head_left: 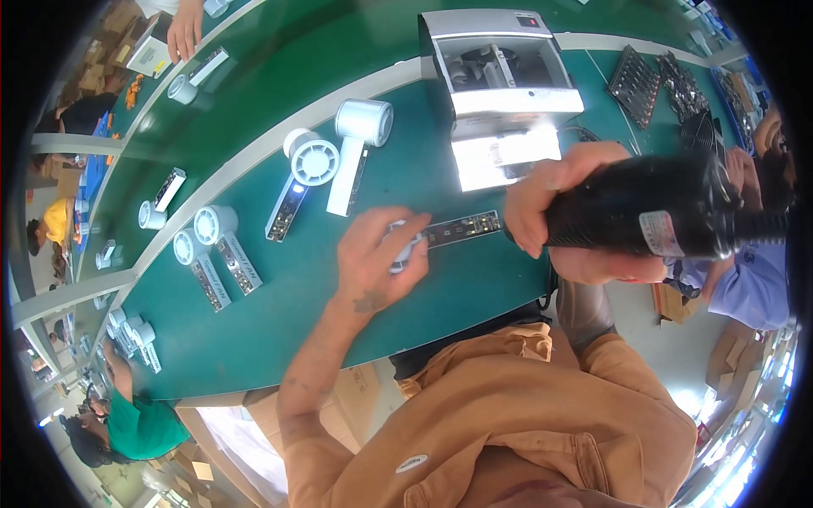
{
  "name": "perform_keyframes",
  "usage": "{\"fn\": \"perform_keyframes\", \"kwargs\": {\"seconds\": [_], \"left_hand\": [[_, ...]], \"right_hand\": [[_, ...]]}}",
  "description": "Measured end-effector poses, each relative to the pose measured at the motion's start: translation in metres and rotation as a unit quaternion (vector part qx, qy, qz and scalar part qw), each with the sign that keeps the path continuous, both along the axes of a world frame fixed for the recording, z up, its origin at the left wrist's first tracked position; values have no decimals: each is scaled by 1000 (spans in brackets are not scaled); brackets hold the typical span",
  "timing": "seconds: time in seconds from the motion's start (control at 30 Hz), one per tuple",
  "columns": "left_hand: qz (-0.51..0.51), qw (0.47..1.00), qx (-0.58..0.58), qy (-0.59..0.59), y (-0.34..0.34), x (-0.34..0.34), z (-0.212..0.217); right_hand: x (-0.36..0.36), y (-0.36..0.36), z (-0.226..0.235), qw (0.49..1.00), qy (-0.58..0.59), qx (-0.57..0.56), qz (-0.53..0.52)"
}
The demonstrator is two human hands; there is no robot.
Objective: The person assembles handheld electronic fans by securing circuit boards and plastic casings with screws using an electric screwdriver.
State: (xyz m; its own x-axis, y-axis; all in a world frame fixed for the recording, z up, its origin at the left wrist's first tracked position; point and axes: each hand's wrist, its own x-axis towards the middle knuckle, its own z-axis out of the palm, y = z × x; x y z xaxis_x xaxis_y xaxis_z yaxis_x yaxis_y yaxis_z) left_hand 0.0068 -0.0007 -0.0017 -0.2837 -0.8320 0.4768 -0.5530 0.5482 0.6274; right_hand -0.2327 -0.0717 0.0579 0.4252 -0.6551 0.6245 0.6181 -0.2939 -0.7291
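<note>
My left hand (377, 258) is closed around the pale round head of a handheld fan, pressing it against the green tabletop. The fan's handle (461, 229) points right, with its cover off and a circuit board showing inside. My right hand (533, 199) grips a thick black electric screwdriver (627, 203). Its front end is at the right end of the fan handle; fingers hide the tip, so I cannot tell whether it touches. Beyond my left hand lie two more fans, one with its grille (315, 162) up and one with a white handle (343, 182).
A silver screw feeder (517, 106) stands behind my right hand. Dark trays (635, 89) lie at the far right. Two fans with exposed boards (241, 264) lie on the left. Past a pale rail (313, 108), a green belt (279, 51) carries fans. Co-workers sit on both sides.
</note>
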Motion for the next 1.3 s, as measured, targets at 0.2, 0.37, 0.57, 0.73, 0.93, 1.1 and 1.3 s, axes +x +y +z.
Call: {"fn": "perform_keyframes", "kwargs": {"seconds": [0.2, 0.37, 0.57, 0.73, 0.93, 1.1, 1.3], "left_hand": [[-3, 1000, -2, 1, 0, 1, -2], [7, 1000, -1, 4, 0, -1, -1], [12, 1000, -12, 7, 0, -1, -1], [2, 1000, 2, 14, 0, -1, 2], [3, 1000, 7, 4, 2, 2, 1], [1, 1000, 13, 15, 2, 3, 1], [0, 1000, 12, 10, 2, 3, 3]], "right_hand": [[-7, -4, -10, 997, 8, -20, 81], [-8, -1, -11, 999, 10, -22, 49], [-7, 8, -6, 999, 10, -37, 5], [-1, 27, 23, 978, 83, 134, -135], [-5, 6, 36, 993, -108, -18, -43], [-9, -4, 73, 994, 10, -99, -47], [16, -13, 64, 969, 77, 36, -233]]}}
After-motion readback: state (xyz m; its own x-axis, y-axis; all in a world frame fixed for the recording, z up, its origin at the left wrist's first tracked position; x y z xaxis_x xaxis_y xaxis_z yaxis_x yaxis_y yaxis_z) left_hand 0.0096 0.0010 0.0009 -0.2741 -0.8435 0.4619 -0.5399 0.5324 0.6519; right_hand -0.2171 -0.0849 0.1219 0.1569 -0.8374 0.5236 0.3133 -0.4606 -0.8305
